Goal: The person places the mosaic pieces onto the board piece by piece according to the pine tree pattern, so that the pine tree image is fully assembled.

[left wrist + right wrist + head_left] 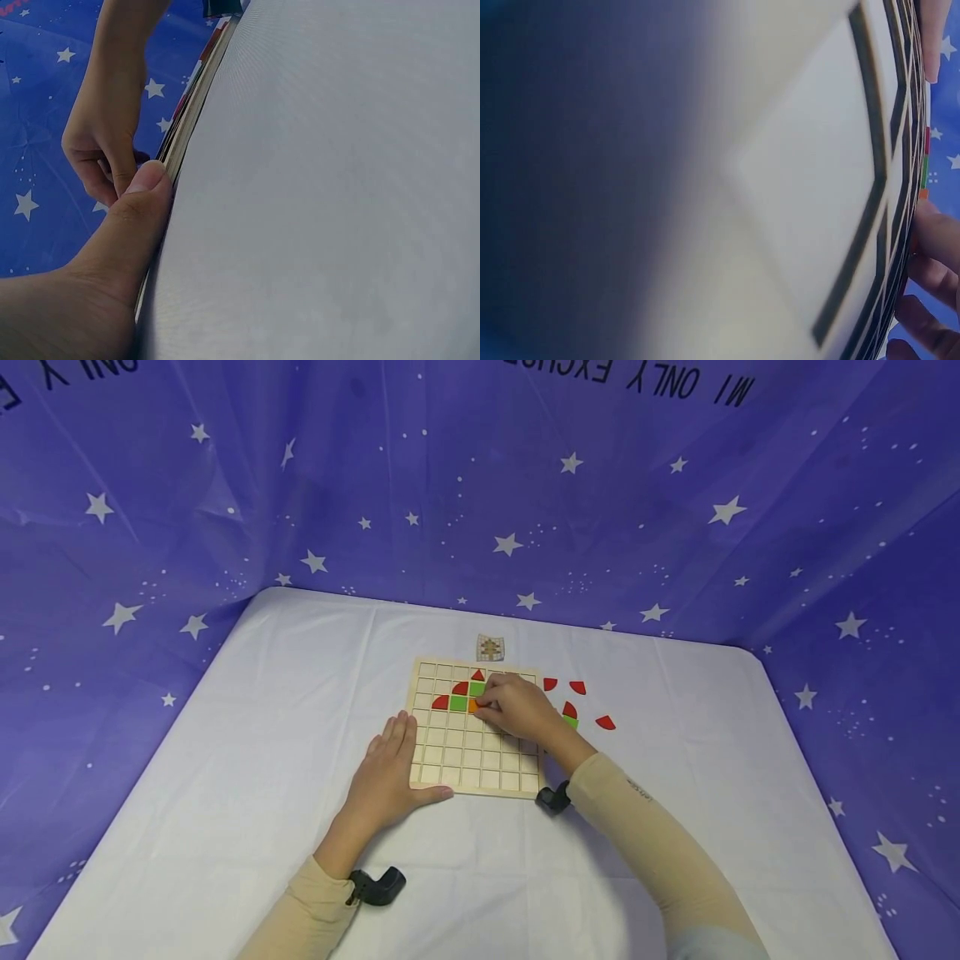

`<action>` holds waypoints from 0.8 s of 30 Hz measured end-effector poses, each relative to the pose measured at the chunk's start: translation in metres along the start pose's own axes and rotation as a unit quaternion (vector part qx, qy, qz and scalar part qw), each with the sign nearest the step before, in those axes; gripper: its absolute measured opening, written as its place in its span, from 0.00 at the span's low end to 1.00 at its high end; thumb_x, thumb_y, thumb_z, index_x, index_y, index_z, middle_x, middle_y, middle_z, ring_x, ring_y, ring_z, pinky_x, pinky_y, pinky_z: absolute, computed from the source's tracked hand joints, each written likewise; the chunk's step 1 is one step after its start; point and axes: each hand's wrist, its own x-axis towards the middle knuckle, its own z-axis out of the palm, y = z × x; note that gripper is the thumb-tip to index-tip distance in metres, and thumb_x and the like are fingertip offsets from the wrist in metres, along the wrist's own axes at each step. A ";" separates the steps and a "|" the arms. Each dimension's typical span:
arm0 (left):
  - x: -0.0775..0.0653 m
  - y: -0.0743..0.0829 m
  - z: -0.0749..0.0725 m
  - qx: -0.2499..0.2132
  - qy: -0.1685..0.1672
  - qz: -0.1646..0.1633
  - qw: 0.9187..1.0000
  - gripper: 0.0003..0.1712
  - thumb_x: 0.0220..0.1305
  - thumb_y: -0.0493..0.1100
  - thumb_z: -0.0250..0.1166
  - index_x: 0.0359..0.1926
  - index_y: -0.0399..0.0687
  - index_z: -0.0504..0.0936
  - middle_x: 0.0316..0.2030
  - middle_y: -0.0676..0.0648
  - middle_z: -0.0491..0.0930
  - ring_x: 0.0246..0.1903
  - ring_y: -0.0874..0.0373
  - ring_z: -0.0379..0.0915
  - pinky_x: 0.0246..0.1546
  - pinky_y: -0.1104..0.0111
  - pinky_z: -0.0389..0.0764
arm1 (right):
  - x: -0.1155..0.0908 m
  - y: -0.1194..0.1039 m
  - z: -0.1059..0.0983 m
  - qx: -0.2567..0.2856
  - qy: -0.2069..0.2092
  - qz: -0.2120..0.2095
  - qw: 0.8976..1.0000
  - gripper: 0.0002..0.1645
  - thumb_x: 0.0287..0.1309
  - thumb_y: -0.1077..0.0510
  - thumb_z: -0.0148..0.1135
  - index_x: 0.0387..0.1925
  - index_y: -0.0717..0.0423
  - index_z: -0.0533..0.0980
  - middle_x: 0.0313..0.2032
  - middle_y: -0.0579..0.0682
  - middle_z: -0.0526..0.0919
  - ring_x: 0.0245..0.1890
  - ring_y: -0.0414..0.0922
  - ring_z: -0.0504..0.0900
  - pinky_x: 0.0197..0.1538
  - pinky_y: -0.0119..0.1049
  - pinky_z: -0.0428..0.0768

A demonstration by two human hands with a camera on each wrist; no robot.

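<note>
A wooden grid board lies on the table, with flat colored tiles in its upper cells. On it are a red triangle tile, red quarter-circle tiles and green square tiles. My right hand reaches over the board from the right, its curled fingertips pinching at an orange square tile beside a green one. That orange tile also shows at a fingertip in the right wrist view. My left hand rests along the board's left edge, fingers straight, thumb on the near edge.
Right of the board lie several loose red quarter-circle tiles and a green tile, partly behind my right forearm. A small picture card with a grid pattern is beyond the board. A white cloth covers the table; starry purple cloth hangs around.
</note>
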 end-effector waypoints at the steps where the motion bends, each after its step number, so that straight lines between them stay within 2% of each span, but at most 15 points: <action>1: 0.000 0.000 0.000 0.000 0.000 0.000 1.000 0.75 0.47 0.76 0.69 0.77 0.32 0.44 0.78 0.36 0.41 0.78 0.40 0.37 0.76 0.46 0.50 | 0.000 0.000 0.000 0.002 -0.001 0.004 1.000 0.14 0.62 0.45 0.67 0.44 0.46 0.88 0.39 0.41 0.82 0.35 0.39 0.76 0.40 0.35 0.78; 10: -0.001 0.001 0.001 -0.002 0.008 0.005 1.000 0.74 0.46 0.74 0.71 0.76 0.31 0.46 0.78 0.34 0.43 0.78 0.39 0.39 0.75 0.45 0.51 | 0.000 0.002 0.005 0.031 -0.005 0.046 0.998 0.15 0.61 0.44 0.68 0.44 0.46 0.88 0.40 0.40 0.82 0.38 0.39 0.77 0.42 0.36 0.78; 14: -0.001 0.001 0.000 0.001 0.002 0.001 1.000 0.75 0.46 0.75 0.69 0.77 0.32 0.45 0.78 0.35 0.41 0.78 0.40 0.38 0.76 0.46 0.50 | -0.001 0.003 0.005 0.038 -0.004 0.043 0.998 0.15 0.61 0.45 0.67 0.44 0.46 0.88 0.39 0.40 0.82 0.38 0.39 0.77 0.41 0.36 0.78; 24: 0.000 0.002 0.000 0.000 0.011 0.004 1.000 0.74 0.46 0.74 0.71 0.76 0.31 0.46 0.78 0.34 0.43 0.78 0.39 0.39 0.75 0.45 0.51 | -0.003 0.003 0.004 0.034 -0.004 0.045 0.998 0.18 0.62 0.43 0.67 0.49 0.45 0.86 0.42 0.41 0.83 0.39 0.39 0.77 0.44 0.37 0.80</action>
